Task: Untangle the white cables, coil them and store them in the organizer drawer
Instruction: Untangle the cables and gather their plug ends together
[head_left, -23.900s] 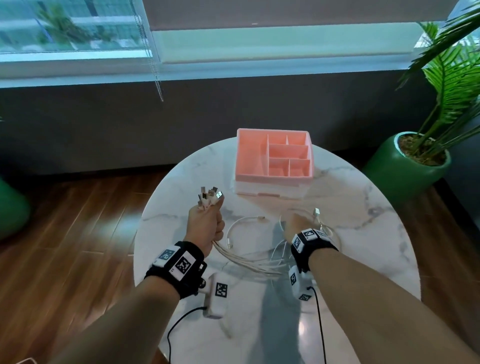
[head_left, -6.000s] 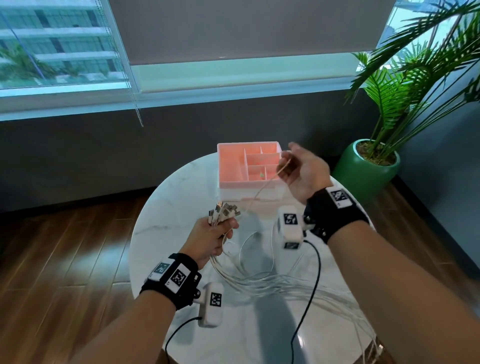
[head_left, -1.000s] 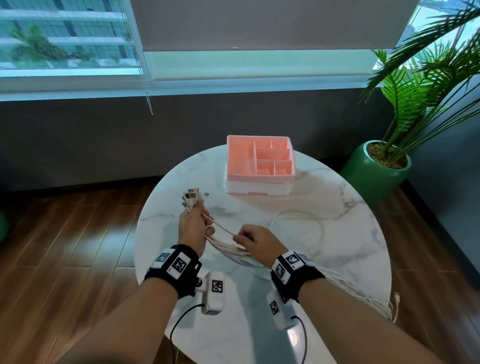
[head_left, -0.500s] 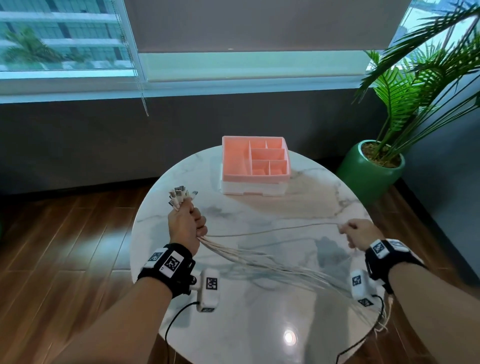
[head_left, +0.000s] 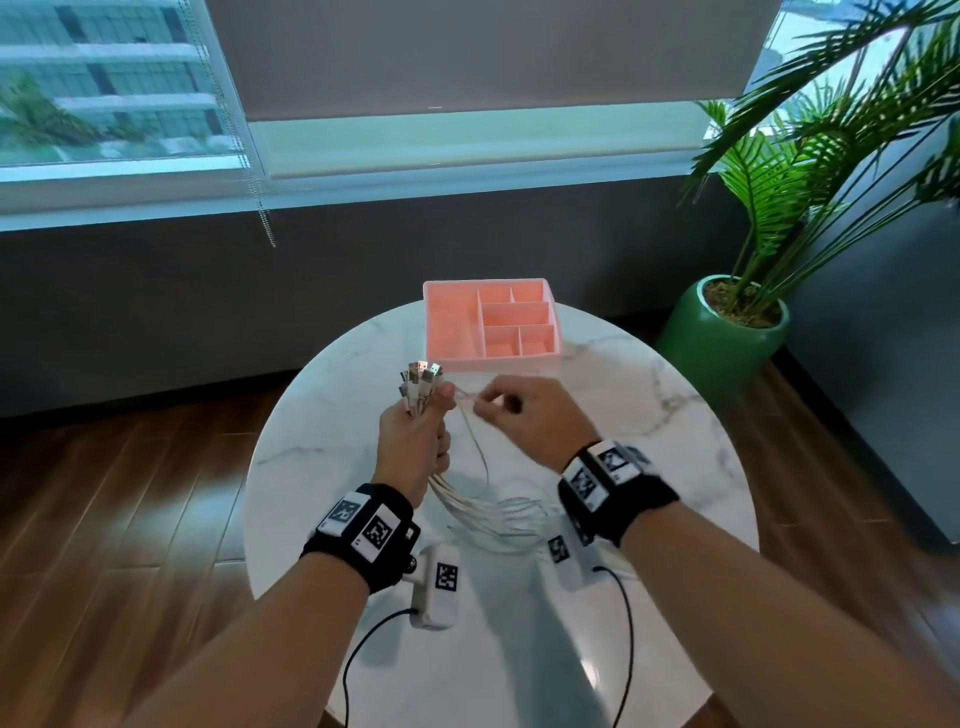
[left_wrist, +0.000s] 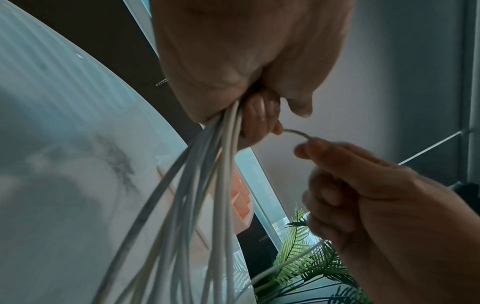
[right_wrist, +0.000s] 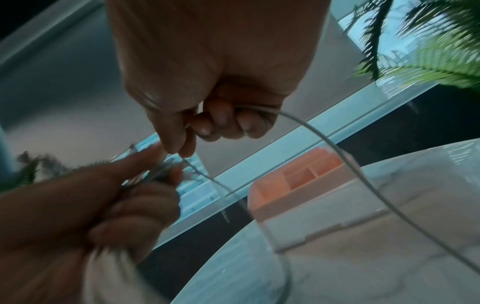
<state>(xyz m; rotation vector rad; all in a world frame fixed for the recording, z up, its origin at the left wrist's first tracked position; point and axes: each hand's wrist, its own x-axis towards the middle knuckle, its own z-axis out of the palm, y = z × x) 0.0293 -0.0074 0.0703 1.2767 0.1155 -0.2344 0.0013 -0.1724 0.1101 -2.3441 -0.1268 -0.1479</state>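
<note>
My left hand grips a bundle of white cables in a fist, with their USB plugs sticking up above the thumb. The strands hang from the fist down to the round marble table. My right hand is close beside the left one and pinches a single white cable between thumb and forefinger; that cable loops down to the table. The pink organizer, with its open compartments on top, stands at the table's far edge, just beyond both hands.
A potted palm in a green pot stands on the floor at the right of the table. A dark wall and a window run behind the table. Wooden floor lies at the left. Wrist camera leads trail over the near table.
My right hand, which had pulled one cable out far to the right edge of the table, has come back to the left hand and now pinches the cable next to the plugs.
</note>
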